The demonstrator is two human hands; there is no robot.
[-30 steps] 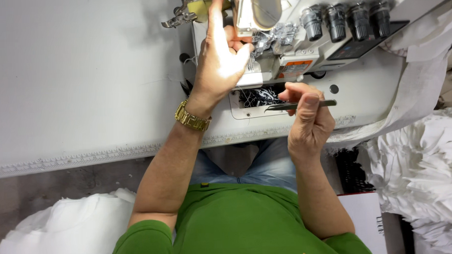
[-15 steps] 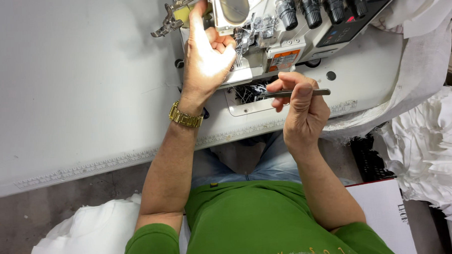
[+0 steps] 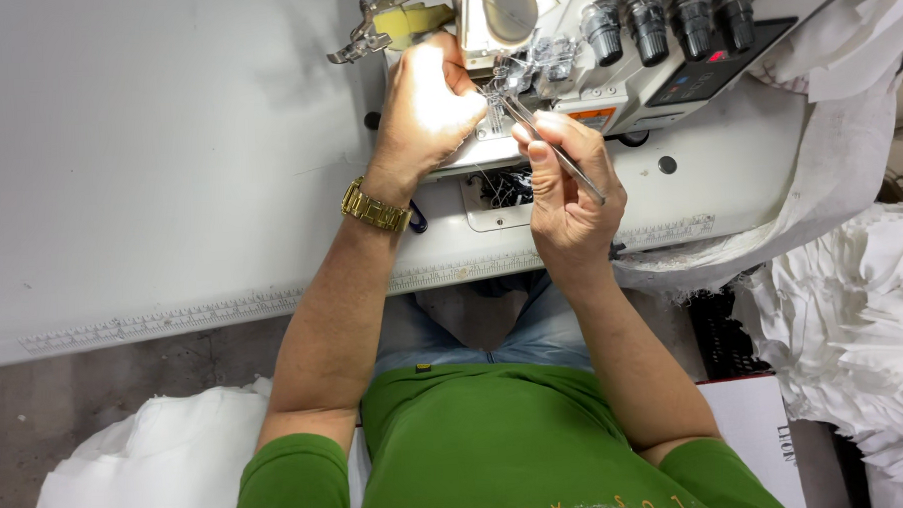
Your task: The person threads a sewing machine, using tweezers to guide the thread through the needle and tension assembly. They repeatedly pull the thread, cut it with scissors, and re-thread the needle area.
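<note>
An orange-and-white rectangular label (image 3: 594,117) sits on the front of the white sewing machine (image 3: 665,66), just right of the hands. The right hand (image 3: 570,195) pinches metal tweezers (image 3: 553,148) in closed fingers, tips aimed into the threading area. The left hand (image 3: 424,110), fingers curled, rests against the machine above the white surface (image 3: 148,144).
</note>
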